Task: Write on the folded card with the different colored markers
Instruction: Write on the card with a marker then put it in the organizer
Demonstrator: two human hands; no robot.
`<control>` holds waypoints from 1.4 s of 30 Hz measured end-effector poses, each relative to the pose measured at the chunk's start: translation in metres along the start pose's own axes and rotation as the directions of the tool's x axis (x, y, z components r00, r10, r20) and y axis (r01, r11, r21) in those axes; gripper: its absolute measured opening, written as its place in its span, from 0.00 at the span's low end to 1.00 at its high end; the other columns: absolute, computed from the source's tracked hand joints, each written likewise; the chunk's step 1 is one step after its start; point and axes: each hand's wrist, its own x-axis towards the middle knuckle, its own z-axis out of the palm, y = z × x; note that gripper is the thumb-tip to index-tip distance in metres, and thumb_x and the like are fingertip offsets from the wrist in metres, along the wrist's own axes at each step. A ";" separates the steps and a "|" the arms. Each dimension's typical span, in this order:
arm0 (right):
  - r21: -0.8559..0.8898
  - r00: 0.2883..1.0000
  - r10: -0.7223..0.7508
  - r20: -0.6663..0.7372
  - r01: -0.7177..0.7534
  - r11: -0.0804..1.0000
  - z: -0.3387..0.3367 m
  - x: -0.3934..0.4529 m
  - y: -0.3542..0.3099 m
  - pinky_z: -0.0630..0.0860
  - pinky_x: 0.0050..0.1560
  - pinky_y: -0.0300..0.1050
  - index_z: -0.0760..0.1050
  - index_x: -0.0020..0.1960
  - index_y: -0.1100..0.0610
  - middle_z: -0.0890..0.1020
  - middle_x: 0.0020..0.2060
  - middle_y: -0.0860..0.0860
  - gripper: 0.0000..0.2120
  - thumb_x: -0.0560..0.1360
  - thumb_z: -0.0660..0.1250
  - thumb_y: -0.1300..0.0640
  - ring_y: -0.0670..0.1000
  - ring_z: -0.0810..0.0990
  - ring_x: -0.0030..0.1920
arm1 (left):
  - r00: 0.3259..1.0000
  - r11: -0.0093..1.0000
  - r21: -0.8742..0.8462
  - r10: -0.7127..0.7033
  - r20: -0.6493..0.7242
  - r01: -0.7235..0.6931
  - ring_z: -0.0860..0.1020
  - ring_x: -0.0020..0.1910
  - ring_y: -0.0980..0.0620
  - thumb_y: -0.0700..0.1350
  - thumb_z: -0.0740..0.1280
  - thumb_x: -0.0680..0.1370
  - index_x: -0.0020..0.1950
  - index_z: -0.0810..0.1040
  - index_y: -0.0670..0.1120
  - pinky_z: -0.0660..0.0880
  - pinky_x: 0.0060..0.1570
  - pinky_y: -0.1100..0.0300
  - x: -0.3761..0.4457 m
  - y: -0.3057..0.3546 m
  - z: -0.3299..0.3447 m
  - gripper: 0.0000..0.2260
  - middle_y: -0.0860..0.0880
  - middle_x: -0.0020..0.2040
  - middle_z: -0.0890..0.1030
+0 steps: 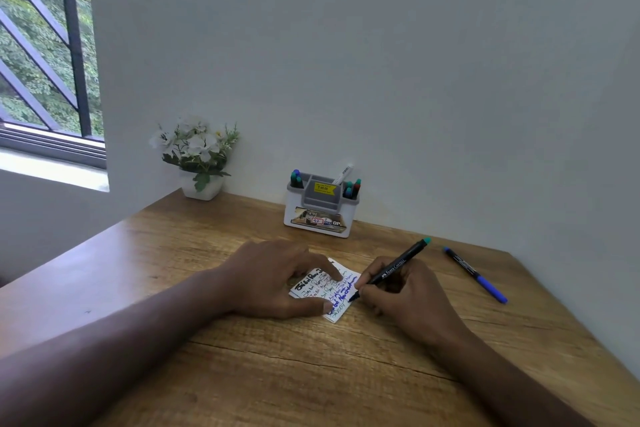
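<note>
My left hand (277, 279) presses the folded card (327, 291) flat at mid-bench, fingers straight; my right hand (403, 295) pinches the teal-capped marker (389, 270). I fear wet blue ink smears under the fingers.

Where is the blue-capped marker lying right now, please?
In the head view, the blue-capped marker lies on the wooden table, right of the right hand, near the wall.

Wooden desk (311, 374) against grey wall (381, 62); barred window (45, 62) left, daylight.
</note>
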 end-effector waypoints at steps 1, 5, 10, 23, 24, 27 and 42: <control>-0.005 1.000 -0.010 0.012 0.010 1.000 0.000 0.000 0.000 0.85 0.44 0.42 0.86 0.42 0.48 0.88 0.41 0.46 0.02 0.73 0.76 0.54 0.46 0.86 0.42 | 1.000 1.000 -0.004 0.000 0.004 0.000 0.73 0.56 0.60 0.77 0.58 0.76 0.75 0.63 0.74 0.68 0.46 0.57 0.000 0.000 0.000 0.28 0.66 0.55 0.73; 0.014 1.000 0.007 0.015 -0.007 1.000 0.000 0.000 0.000 0.85 0.43 0.42 0.86 0.43 0.49 0.89 0.40 0.46 0.03 0.74 0.76 0.55 0.46 0.86 0.41 | 1.000 1.000 0.000 -0.001 -0.003 0.001 0.73 0.56 0.60 0.77 0.58 0.76 0.75 0.63 0.74 0.68 0.46 0.58 0.000 -0.001 0.000 0.27 0.64 0.59 0.77; 0.042 0.999 0.039 -0.001 -0.039 0.998 0.001 0.001 0.000 0.86 0.43 0.45 0.86 0.43 0.50 0.89 0.39 0.48 0.03 0.75 0.76 0.57 0.47 0.87 0.38 | 1.000 1.000 0.001 -0.007 0.005 0.007 0.73 0.56 0.60 0.76 0.59 0.77 0.76 0.64 0.73 0.68 0.46 0.58 0.000 0.001 -0.001 0.28 0.63 0.60 0.77; 0.038 0.999 0.037 -0.001 -0.037 0.999 0.001 0.001 -0.001 0.87 0.43 0.45 0.86 0.45 0.51 0.89 0.38 0.49 0.03 0.76 0.75 0.58 0.50 0.87 0.38 | 1.000 1.000 0.006 -0.015 0.013 0.015 0.72 0.56 0.61 0.77 0.58 0.77 0.75 0.63 0.74 0.67 0.46 0.57 -0.001 0.002 -0.002 0.27 0.66 0.56 0.74; 0.039 0.999 0.039 -0.001 -0.039 0.998 0.001 0.001 -0.001 0.87 0.43 0.45 0.86 0.45 0.51 0.89 0.38 0.49 0.03 0.76 0.75 0.58 0.49 0.87 0.38 | 1.000 1.000 0.007 -0.014 0.009 0.013 0.72 0.55 0.61 0.77 0.58 0.77 0.75 0.64 0.74 0.68 0.46 0.57 -0.001 0.003 -0.002 0.27 0.66 0.55 0.74; 0.042 0.999 0.050 -0.006 -0.049 0.998 0.000 0.001 -0.002 0.86 0.42 0.43 0.85 0.44 0.51 0.88 0.38 0.49 0.04 0.76 0.75 0.58 0.48 0.87 0.36 | 1.000 1.000 0.007 -0.018 0.010 0.018 0.72 0.54 0.61 0.77 0.58 0.76 0.75 0.64 0.75 0.68 0.46 0.57 -0.002 0.003 -0.002 0.27 0.66 0.53 0.72; 0.009 0.998 0.054 -0.026 -0.054 0.998 0.003 0.003 0.001 0.85 0.40 0.41 0.84 0.47 0.50 0.88 0.38 0.49 0.03 0.77 0.75 0.57 0.48 0.86 0.37 | 1.000 1.000 -0.002 -0.004 0.016 0.004 0.72 0.55 0.61 0.77 0.58 0.77 0.75 0.63 0.74 0.69 0.46 0.57 0.001 -0.001 0.000 0.27 0.65 0.58 0.75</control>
